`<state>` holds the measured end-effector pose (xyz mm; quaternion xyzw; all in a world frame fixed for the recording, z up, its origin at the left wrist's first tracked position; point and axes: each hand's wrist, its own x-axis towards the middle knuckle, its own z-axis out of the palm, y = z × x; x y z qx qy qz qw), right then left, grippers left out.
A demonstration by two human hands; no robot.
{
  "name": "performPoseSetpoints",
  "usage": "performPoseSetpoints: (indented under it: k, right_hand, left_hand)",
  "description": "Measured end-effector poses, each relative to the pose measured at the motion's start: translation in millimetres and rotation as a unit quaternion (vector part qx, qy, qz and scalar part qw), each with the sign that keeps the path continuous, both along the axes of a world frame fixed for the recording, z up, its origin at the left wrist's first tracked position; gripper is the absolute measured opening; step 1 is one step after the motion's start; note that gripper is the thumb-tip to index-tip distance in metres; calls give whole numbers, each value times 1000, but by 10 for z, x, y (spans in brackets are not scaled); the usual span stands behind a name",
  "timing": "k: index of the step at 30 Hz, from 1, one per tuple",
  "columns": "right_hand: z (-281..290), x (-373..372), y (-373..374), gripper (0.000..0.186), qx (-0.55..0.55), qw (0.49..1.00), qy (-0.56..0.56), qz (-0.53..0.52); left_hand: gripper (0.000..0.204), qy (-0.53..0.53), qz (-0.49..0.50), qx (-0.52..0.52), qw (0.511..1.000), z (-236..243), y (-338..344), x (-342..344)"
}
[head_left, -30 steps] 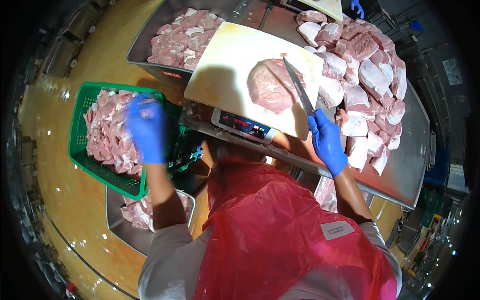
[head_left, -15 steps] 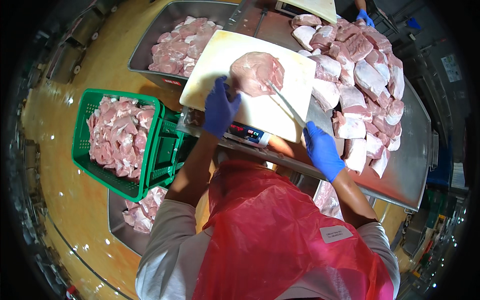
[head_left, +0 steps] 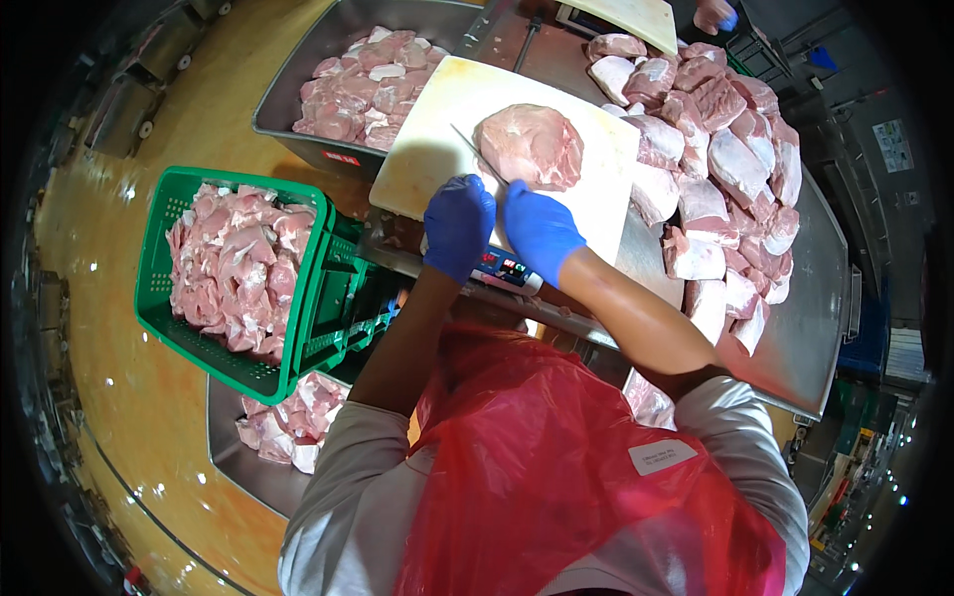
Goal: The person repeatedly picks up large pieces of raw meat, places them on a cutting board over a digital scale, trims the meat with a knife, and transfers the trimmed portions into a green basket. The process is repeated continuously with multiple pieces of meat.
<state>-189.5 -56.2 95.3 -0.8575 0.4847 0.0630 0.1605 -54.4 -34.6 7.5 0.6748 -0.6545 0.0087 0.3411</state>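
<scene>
One piece of raw meat (head_left: 532,146) lies on the white cutting board (head_left: 417,164). In a blue glove, my right hand (head_left: 542,228) is closed round the handle of a knife. The knife's narrow blade (head_left: 474,149) points up and left, along the left edge of the meat. My left hand (head_left: 460,223), also gloved in blue, is closed at the board's near edge, close beside the right one. Whatever its curled fingers hold, if anything, is hidden.
Cut meat fills a green basket (head_left: 149,263) at left and a grey bin (head_left: 283,104) behind it. Another meat bin (head_left: 234,437) sits low at left. Large cuts (head_left: 735,164) pile up on the steel table (head_left: 795,363). A scale display (head_left: 505,268) shows below the board.
My right hand has swung left with the knife, from the board's right side to near my left hand. My left hand has closed and moved slightly right and down. The meat appears turned.
</scene>
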Motion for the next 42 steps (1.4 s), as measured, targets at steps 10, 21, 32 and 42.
performPoseSetpoints:
  k: [10, 21, 32, 42]
  right_hand:
    - [84, -982, 495, 24, 47, 999, 14, 12]
    - [278, -1277, 596, 15, -63, 988, -130, -47]
    - [244, -1669, 619, 15, -29, 998, -58, -7]
    - [-69, -797, 94, 19, -67, 994, 2, 89]
  left_hand:
    - [10, -116, 53, -157, 979, -330, -213, 541]
    - [9, 209, -9, -92, 974, 192, 384, -439]
    - [14, 100, -91, -46, 990, -124, 237, -383]
    - [15, 77, -46, -107, 990, -178, 329, -426]
